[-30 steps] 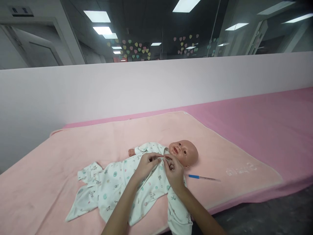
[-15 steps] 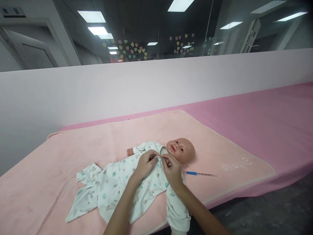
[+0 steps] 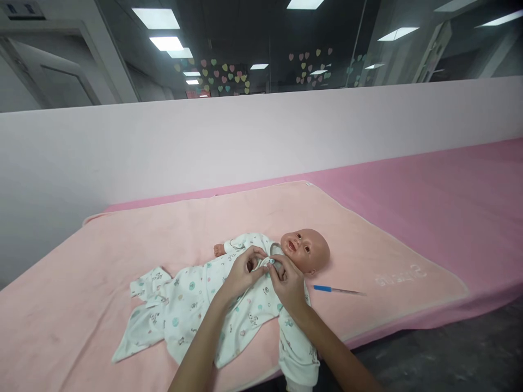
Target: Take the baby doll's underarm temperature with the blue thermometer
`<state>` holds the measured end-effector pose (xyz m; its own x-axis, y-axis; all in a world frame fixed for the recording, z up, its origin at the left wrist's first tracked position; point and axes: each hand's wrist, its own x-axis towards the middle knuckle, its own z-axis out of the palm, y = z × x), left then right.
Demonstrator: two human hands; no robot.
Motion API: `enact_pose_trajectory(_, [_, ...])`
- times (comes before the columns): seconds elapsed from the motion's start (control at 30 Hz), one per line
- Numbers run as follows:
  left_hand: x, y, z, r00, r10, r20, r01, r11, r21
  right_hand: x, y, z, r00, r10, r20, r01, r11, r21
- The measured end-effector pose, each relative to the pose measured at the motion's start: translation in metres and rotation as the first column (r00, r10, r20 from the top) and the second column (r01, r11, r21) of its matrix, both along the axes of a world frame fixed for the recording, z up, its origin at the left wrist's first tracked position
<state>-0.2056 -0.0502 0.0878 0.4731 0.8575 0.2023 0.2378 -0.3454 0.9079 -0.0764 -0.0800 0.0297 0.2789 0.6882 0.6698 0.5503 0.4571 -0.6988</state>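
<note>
While a baby doll (image 3: pixel 306 250) lies on its back near the front edge of a peach blanket (image 3: pixel 368 234), a person's left hand (image 3: pixel 242 270) and right hand (image 3: pixel 288 283) meet at its chest. The fingertips of each hand are pinched together on the collar of the doll's printed sleepsuit (image 3: pixel 192 302), around a small blue snap (image 3: pixel 271 262) just below the chin. The doll's head points to the person's right, the suit's empty legs trail off to the left, and one loose sleeve hangs over the blanket's near edge beside the right forearm. A thin stick with a blue end (image 3: pixel 338 291) lies on the blanket just right of the head, apart from both hands. Bare blanket stretches wide behind the doll and to either side. Beyond its far edge a pink mattress cover (image 3: pixel 449 185) runs on to the right and meets a pale partition wall (image 3: pixel 245 141). Dark floor (image 3: pixel 457 354) shows below the front edge at lower right.
</note>
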Motion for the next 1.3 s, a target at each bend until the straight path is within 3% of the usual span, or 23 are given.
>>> enact_pose_trajectory(0.13, [-0.009,-0.018,-0.004,0.997,0.040,-0.063,-0.035,0.996,0.081,0.002,-0.001,-0.001,0.998,-0.024,-0.059,0.024,1.000,0.010])
enact_pose_trajectory(0.23, [-0.019,-0.033,-0.016,0.976,0.219,0.008,-0.219,0.969,0.115,0.003,-0.002,0.001,0.998,-0.051,-0.029,0.053,0.996,0.067])
enact_pose_trajectory(0.33, [-0.027,-0.046,-0.031,0.907,0.419,0.052,-0.422,0.897,0.130,-0.002,-0.005,0.003,0.987,-0.101,0.122,0.079,0.981,0.176])
enact_pose_trajectory(0.4, [-0.028,-0.052,-0.037,0.872,0.488,0.021,-0.483,0.856,0.185,-0.009,-0.008,0.004,0.947,-0.066,0.313,-0.006,0.974,0.225])
enact_pose_trajectory(0.5, [-0.023,-0.057,-0.041,0.848,0.528,-0.044,-0.479,0.799,0.362,-0.017,-0.012,0.005,0.853,0.040,0.521,-0.140,0.978,0.154])
enact_pose_trajectory(0.63, [-0.014,-0.061,-0.042,0.799,0.588,-0.126,-0.450,0.723,0.524,-0.021,-0.012,0.003,0.864,0.037,0.503,-0.086,0.993,0.075])
enact_pose_trajectory(0.8, [-0.009,-0.067,-0.042,0.728,0.673,-0.129,-0.518,0.664,0.539,-0.020,-0.010,0.001,0.871,0.004,0.491,-0.033,0.998,0.050])
enact_pose_trajectory(1.03, [-0.011,-0.071,-0.047,0.696,0.718,0.026,-0.643,0.606,0.468,-0.016,-0.012,0.001,0.915,0.071,0.397,-0.102,0.993,0.059])
enact_pose_trajectory(1.17, [-0.010,-0.071,-0.049,0.688,0.725,-0.024,-0.596,0.584,0.551,-0.014,-0.013,0.004,0.901,0.110,0.419,-0.140,0.989,0.042])
enact_pose_trajectory(1.3, [-0.008,-0.070,-0.047,0.691,0.710,-0.140,-0.518,0.620,0.589,-0.013,-0.015,0.007,0.905,0.158,0.395,-0.182,0.983,0.023])
